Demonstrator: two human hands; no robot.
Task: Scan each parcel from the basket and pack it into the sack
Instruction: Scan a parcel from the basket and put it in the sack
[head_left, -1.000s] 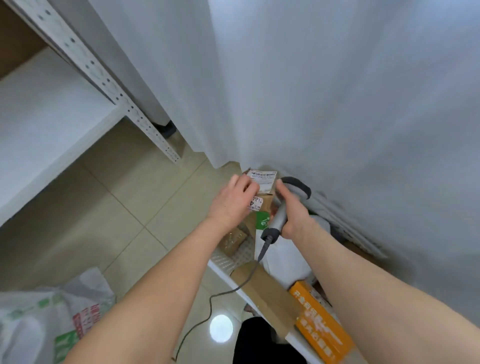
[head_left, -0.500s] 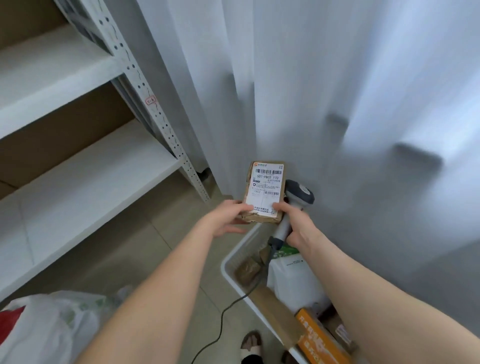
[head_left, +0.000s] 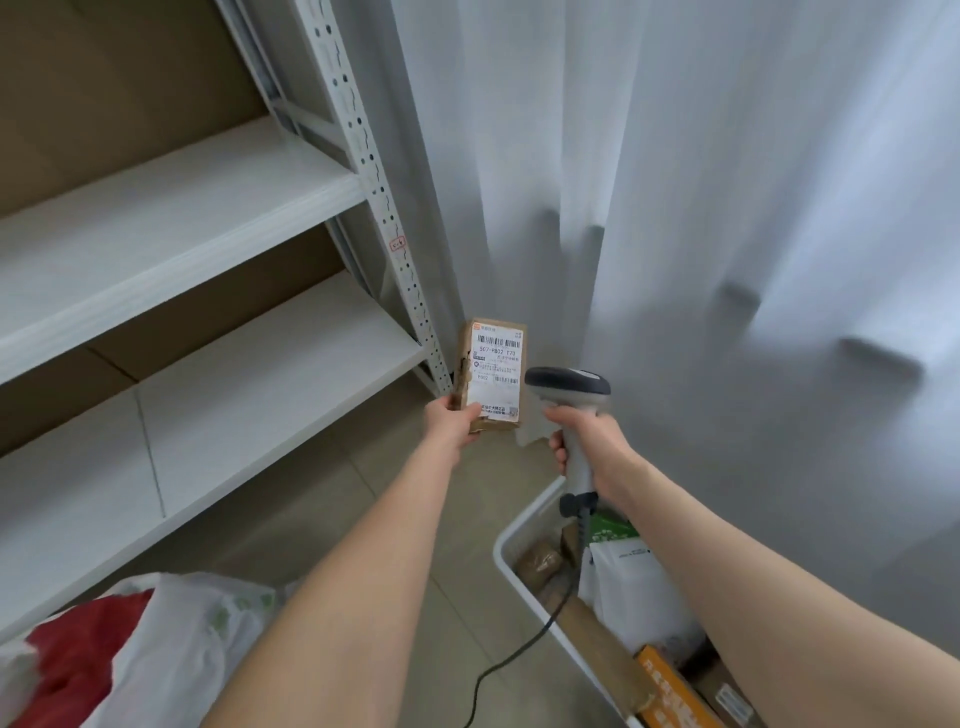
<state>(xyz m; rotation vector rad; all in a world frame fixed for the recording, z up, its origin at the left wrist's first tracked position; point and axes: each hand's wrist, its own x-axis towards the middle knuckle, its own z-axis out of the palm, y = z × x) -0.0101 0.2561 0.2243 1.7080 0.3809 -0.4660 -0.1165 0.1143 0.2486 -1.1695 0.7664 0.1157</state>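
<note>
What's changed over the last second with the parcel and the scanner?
The left hand lifted the small brown cardboard parcel out of the white plastic basket and holds it upright. The right hand came off it, still gripping the grey handheld scanner.

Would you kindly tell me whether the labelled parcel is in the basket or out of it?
Out. The left hand holds the parcel up, label facing the camera, clear of the basket rim.

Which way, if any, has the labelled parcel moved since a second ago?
Yes: the parcel rose from the basket; the left hand holds it well above the rim.
</note>
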